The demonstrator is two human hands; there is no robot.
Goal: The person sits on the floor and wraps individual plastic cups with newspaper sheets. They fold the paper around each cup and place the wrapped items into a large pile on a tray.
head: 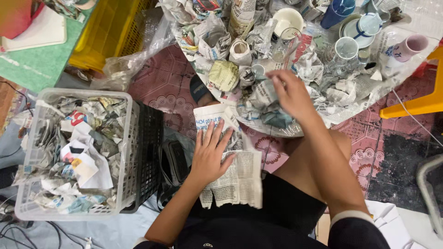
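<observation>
My left hand (pixel 211 152) lies flat, fingers spread, on a torn sheet of newspaper (pixel 240 177) spread over my lap. My right hand (pixel 290 92) reaches forward into a heap of crumpled newspaper (pixel 263 99) on a round tray (pixel 277 131), its fingers bent down onto the paper; whether it grips anything is hidden. Paper-wrapped bundles (pixel 224 74) lie just left of that hand. A clear drinking glass (pixel 286 44) stands behind it.
A white plastic basket (pixel 124 152) full of wrapped bundles stands at the left, against a black crate (pixel 150 152). A yellow crate (pixel 108 30) is behind it. Cups, a pink mug (pixel 410 47), a white bowl (pixel 288 18) and glasses crowd the far right. An orange stool (pixel 422 103) stands right.
</observation>
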